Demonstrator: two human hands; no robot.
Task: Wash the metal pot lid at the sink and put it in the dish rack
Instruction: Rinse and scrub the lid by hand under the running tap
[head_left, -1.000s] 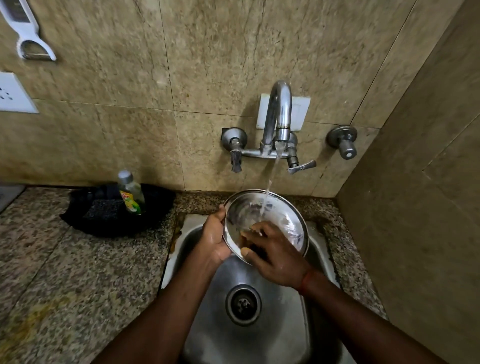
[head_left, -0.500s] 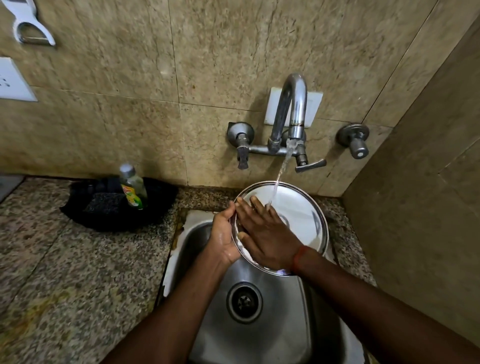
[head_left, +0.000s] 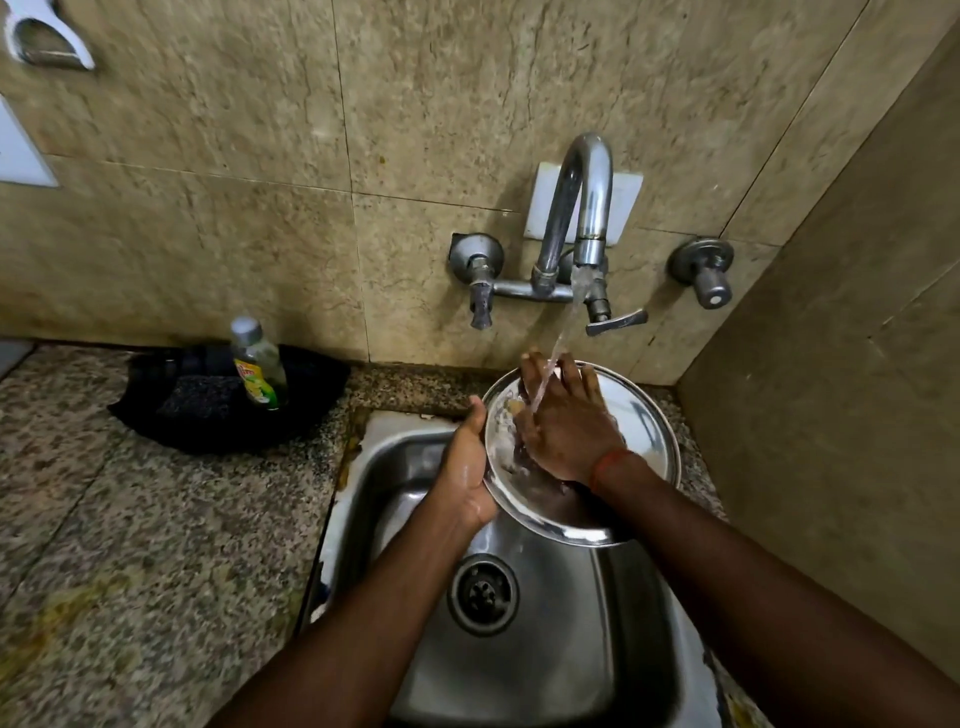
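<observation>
The round metal pot lid (head_left: 641, 436) is held tilted over the steel sink (head_left: 561, 644), under the running tap (head_left: 584, 208). My left hand (head_left: 467, 467) grips the lid's left rim. My right hand (head_left: 563, 421) lies flat on the lid's face with fingers spread, and the water stream falls on its fingers. My right hand hides the middle of the lid. No dish rack is in view.
A dish soap bottle (head_left: 258, 366) stands in a black tray (head_left: 218, 410) with a scrubber on the granite counter (head_left: 130, 545) to the left. A side wall (head_left: 841, 415) stands close on the right. A wall valve (head_left: 704, 273) sits right of the tap.
My right hand has slid up the lid's face, so its fingers now sit under the stream near the top rim. The lid stays tilted under the water.
</observation>
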